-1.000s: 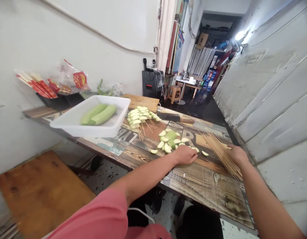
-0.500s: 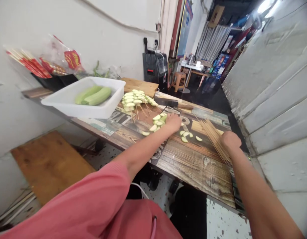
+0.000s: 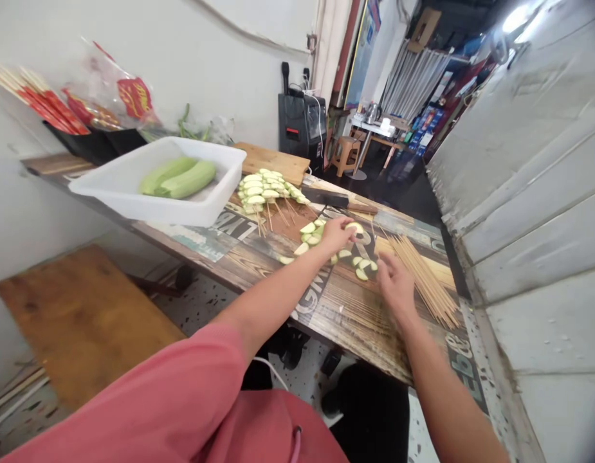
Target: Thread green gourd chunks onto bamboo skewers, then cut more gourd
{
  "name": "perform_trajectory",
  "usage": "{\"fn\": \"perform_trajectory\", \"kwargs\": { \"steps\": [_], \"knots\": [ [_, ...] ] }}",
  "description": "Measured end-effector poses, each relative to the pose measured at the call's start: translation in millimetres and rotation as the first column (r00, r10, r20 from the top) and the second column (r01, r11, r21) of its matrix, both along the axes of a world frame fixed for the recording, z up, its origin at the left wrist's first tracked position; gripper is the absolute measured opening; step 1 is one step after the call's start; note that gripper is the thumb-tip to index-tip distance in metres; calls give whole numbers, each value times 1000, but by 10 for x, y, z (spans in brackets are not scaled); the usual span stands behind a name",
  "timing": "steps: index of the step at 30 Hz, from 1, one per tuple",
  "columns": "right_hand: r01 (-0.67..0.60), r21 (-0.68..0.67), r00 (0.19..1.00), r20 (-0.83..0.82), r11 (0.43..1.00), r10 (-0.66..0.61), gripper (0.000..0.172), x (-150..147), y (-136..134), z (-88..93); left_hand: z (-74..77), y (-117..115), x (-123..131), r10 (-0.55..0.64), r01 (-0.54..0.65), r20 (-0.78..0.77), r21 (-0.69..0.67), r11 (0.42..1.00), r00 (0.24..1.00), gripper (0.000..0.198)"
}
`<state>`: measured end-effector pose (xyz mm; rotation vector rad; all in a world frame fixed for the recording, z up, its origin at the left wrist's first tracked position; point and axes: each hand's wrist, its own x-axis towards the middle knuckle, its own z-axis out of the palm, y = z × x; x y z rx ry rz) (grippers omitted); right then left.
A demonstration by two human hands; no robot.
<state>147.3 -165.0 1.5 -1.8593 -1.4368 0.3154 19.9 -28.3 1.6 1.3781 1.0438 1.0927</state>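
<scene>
My left hand (image 3: 336, 234) reaches over a scatter of pale green gourd slices (image 3: 363, 264) on the printed wooden table (image 3: 374, 315) and pinches one gourd slice (image 3: 354, 226) at its fingertips. My right hand (image 3: 394, 283) hovers just right of the slices, beside a loose pile of bamboo skewers (image 3: 425, 278). That hand is blurred by motion, so I cannot make out its fingers or whether it holds a skewer. A heap of skewered slices (image 3: 265, 190) lies farther back.
A white plastic tray (image 3: 128, 196) holding two whole green gourds (image 3: 179, 179) overhangs the table's left edge. Behind are a cutting board (image 3: 273, 162), a cleaver (image 3: 336, 198) and a black speaker (image 3: 301, 125). A wooden bench (image 3: 80, 321) stands lower left; a grey wall runs along the right.
My right hand has left the skewer pile and moved left toward the slices. My left hand has shifted slightly right and lifted one slice. The view tilted a little.
</scene>
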Motion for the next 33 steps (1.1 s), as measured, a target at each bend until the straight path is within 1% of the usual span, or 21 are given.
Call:
{"fn": "perform_trajectory", "kwargs": {
  "steps": [2, 4, 7, 11, 14, 18, 23, 27, 33],
  "knots": [
    [-21, 24, 999, -39, 999, 22, 52, -67, -56, -44, 38, 50, -23, 31, 2, 180, -180, 984, 983, 15],
    [-62, 24, 996, -68, 998, 64, 52, -102, -95, -56, 92, 80, -48, 61, 33, 307, -293, 955, 950, 10],
    [-92, 55, 991, -93, 994, 97, 48, -142, -113, -58, 156, 89, -70, 75, 98, 427, -370, 924, 901, 10],
    [-100, 164, 990, -81, 981, 115, 43, -159, -99, -101, 156, 88, -50, 121, 142, 531, -428, 893, 838, 6],
    [-105, 169, 992, -55, 980, 116, 42, -131, -88, -149, 133, 104, -29, 150, 161, 557, -470, 868, 817, 7],
    [-94, 164, 993, -58, 982, 105, 42, -106, -77, -174, 122, 120, -23, 208, 132, 571, -496, 858, 794, 9],
    [-102, 175, 991, -68, 979, 115, 42, -146, -78, -142, 143, 96, -24, 184, 162, 587, -487, 858, 788, 2],
    [-102, 174, 991, -73, 979, 116, 42, -168, -79, -131, 151, 90, -19, 177, 165, 591, -478, 863, 787, 7],
    [-97, 147, 991, -76, 984, 109, 44, -157, -73, -146, 141, 103, -18, 176, 157, 584, -475, 866, 793, 5]
  ]
}}
